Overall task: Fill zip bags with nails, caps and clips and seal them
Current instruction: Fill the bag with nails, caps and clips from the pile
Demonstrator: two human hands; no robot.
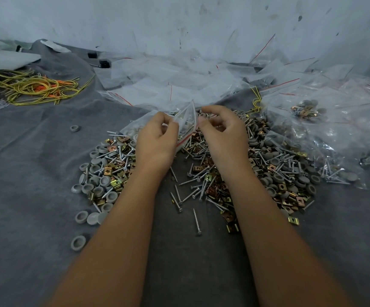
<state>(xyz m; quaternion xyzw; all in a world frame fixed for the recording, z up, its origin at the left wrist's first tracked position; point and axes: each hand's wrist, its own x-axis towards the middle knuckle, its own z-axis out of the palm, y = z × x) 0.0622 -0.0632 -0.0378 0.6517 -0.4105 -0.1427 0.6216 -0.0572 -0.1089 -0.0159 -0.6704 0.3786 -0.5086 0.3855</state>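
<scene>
My left hand (156,138) and my right hand (222,134) are close together over the heap, and both pinch one clear zip bag (187,120) with a red stripe. The bag's mouth stands up between my fingertips; some nails show through its plastic. Under my hands spreads a mixed heap on grey cloth: silver nails (192,191), grey round caps (95,187) mostly at the left, and brass-coloured clips (290,196) mostly at the right.
Empty zip bags (179,85) are piled behind the heap. Filled bags (308,111) lie at the right. A tangle of yellow and orange wire (35,87) sits at the far left. Loose caps (77,242) dot the grey cloth (24,162). A scuffed wall rises behind.
</scene>
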